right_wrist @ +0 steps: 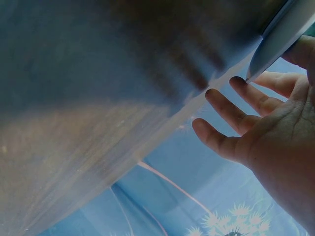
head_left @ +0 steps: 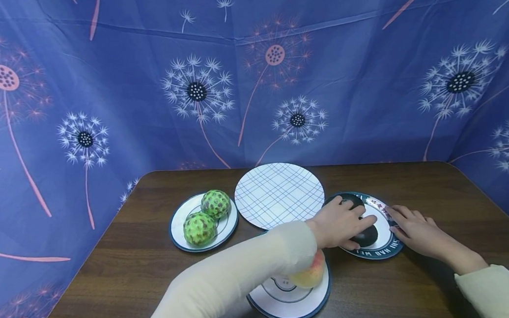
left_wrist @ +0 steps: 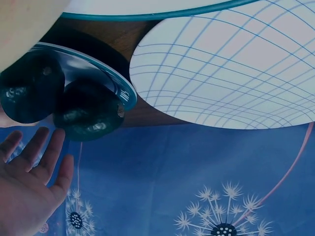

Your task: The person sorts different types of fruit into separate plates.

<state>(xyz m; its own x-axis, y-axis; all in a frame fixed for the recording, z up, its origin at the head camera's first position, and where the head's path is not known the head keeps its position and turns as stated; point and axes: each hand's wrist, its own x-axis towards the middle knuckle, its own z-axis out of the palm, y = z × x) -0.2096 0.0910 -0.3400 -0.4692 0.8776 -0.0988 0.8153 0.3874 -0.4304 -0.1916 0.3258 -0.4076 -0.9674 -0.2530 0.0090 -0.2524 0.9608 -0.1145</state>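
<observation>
Two dark green avocados (left_wrist: 91, 109) lie side by side on a teal-rimmed plate (head_left: 380, 229) at the right. Over them stretches my left hand (head_left: 336, 222), fingers spread. From the left wrist view, these fingers are extended, with a fingertip close to or touching one avocado; the grip looks loose. My right hand (head_left: 416, 231) rests at the plate's right rim. In the right wrist view its fingers are fairly straight, and a fingertip touches the plate edge (right_wrist: 278, 46). Part of the avocados is hidden under my left hand in the head view.
A yellow-red fruit (head_left: 309, 273) sits on a blue-rimmed plate (head_left: 292, 311) beneath my left forearm. Two bumpy green fruits (head_left: 200, 229) lie on another plate (head_left: 177, 223) at the left. A checkered white plate (head_left: 279, 194) stands at the back. Behind the table (head_left: 125, 276) hangs a blue cloth (head_left: 143, 88).
</observation>
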